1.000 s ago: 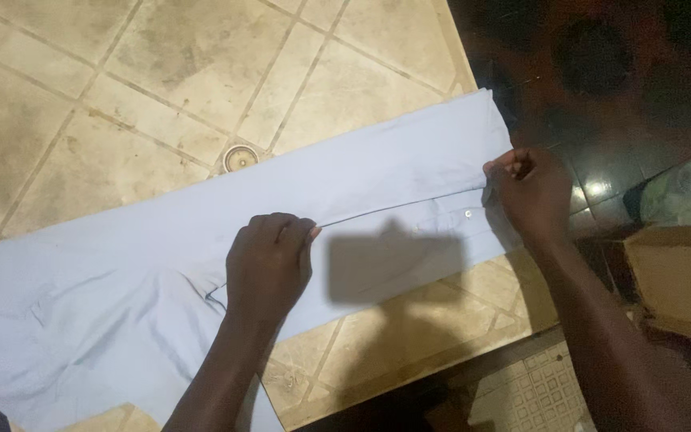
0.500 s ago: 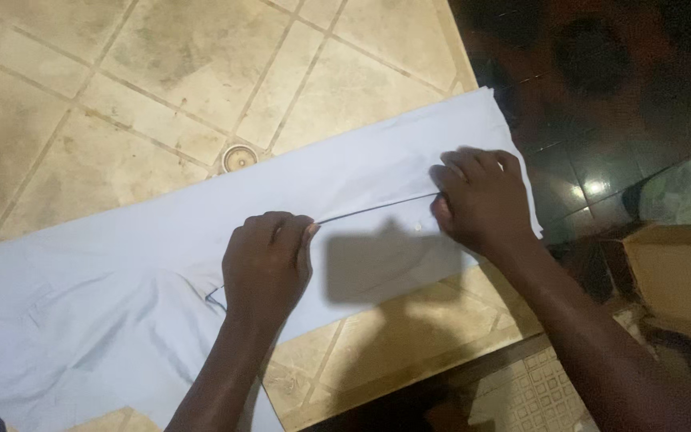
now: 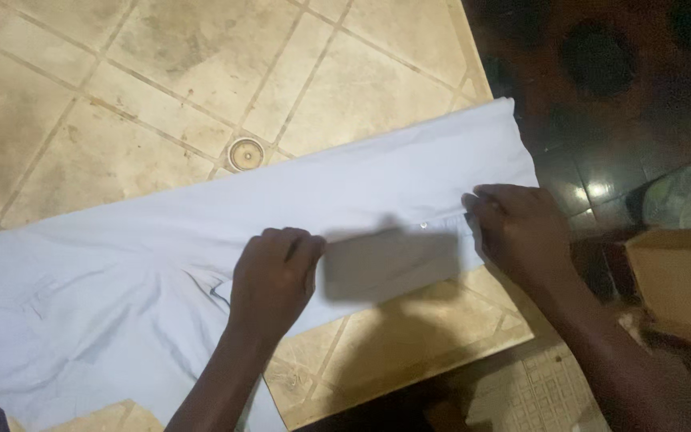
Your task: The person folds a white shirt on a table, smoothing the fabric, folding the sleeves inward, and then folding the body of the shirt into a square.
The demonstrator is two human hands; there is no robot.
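A light blue shirt (image 3: 161, 240) lies spread in a long band across the tan tiled floor (image 3: 121, 72). My left hand (image 3: 273, 280) rests on the middle of the band, fingers curled over the edge of a folded flap. My right hand (image 3: 517, 232) presses on the flap near the shirt's right end, fingertips pinching the fold line beside a small white button (image 3: 425, 226). A dark shadow falls on the fabric between the two hands. The shirt's left part is wider and wrinkled.
A round metal floor drain (image 3: 242, 154) sits just above the shirt. A dark glossy floor (image 3: 601, 120) lies to the right, with a brown cardboard box (image 3: 681, 280) and a greenish cloth (image 3: 685, 188) on it. A strip of small patterned tiles (image 3: 553, 392) runs along the bottom.
My right hand slid left along the fold from the shirt's right end, then back right. The raised fold edge between the hands now lies flatter. My left hand stayed in place.
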